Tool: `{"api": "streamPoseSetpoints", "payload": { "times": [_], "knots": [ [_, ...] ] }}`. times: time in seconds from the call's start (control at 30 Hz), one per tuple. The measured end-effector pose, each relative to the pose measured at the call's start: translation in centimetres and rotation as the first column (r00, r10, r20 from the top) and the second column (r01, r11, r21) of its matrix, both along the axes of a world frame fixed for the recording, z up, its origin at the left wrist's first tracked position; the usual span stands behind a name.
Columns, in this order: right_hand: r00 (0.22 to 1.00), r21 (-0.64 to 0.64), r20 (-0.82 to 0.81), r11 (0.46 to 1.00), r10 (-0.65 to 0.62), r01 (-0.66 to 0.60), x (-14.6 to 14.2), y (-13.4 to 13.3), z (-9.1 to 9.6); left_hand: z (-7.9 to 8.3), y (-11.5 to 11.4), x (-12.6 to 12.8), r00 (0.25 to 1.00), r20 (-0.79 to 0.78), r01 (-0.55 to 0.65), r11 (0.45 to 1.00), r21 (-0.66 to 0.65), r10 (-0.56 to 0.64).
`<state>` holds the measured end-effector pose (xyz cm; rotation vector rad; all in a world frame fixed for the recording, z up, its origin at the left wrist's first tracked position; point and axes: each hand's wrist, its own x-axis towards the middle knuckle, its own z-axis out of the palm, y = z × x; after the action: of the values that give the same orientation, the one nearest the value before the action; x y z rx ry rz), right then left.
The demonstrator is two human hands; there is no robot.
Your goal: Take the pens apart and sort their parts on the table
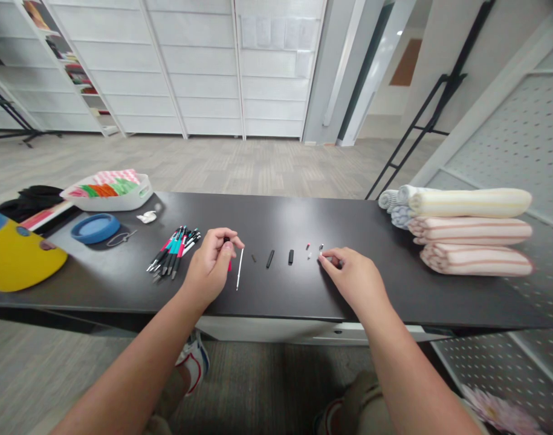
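My left hand (213, 258) is closed around a red and black pen barrel (228, 254), held upright over the black table (276, 290). My right hand (349, 275) rests on the table with its fingertips pinched on a tiny pen part I cannot make out. Between the hands lie a thin white refill (240, 269), a small dark bit (254, 258), a black tube (269, 258), a short black cap (291, 257) and tiny red and white pieces (309, 251). A bundle of several pens (174, 251) lies left of my left hand.
A white tray of coloured items (110, 190), a blue round lid (95, 228), a white clip (147, 216) and a yellow and blue object (13, 251) sit at the left. Rolled striped towels (466, 232) are stacked at the right. A black ladder frame (421, 121) leans behind.
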<state>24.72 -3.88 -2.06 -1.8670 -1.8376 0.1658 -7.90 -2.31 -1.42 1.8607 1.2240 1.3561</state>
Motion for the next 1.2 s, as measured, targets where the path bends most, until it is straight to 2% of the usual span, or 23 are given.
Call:
{"api": "streamPoseSetpoints", "payload": {
  "times": [0.13,0.27,0.43,0.57,0.73,0.93,1.07,1.2],
  "knots": [
    [1.0,-0.008,-0.002,1.0,0.008,-0.008,0.1,-0.2,0.1,0.1,0.8,0.0,0.972,0.233,0.057,0.994,-0.093,-0.034],
    [1.0,-0.012,0.014,1.0,0.013,-0.013,0.5,-0.3,0.0,0.6,1.0,-0.1,0.951,0.309,0.053,0.986,-0.16,-0.001],
    [1.0,0.02,0.02,1.0,0.019,-0.02,0.8,-0.4,-0.2,0.6,1.3,-0.2,0.938,0.331,-0.024,0.973,-0.231,0.102],
    [0.998,0.057,0.037,0.997,0.042,-0.044,0.5,-0.3,-0.2,0.5,1.4,-0.2,0.938,0.317,-0.055,0.964,-0.261,0.14],
    [0.99,0.075,0.13,0.995,0.061,-0.071,-0.4,-0.2,0.0,0.6,1.4,-0.1,0.948,0.282,-0.072,0.963,-0.259,0.146],
    [0.946,-0.014,0.321,0.999,0.053,-0.051,-1.5,0.6,0.2,0.5,1.4,-0.1,0.95,0.278,-0.072,0.964,-0.256,0.145],
    [0.934,-0.051,0.351,0.998,0.06,-0.044,-1.7,1.2,0.3,0.4,1.4,-0.2,0.954,0.266,-0.073,0.965,-0.25,0.141],
    [0.934,-0.036,0.354,0.999,0.043,-0.033,-1.8,1.3,0.3,0.4,1.4,-0.2,0.953,0.269,-0.07,0.966,-0.247,0.138]
  ]
}}
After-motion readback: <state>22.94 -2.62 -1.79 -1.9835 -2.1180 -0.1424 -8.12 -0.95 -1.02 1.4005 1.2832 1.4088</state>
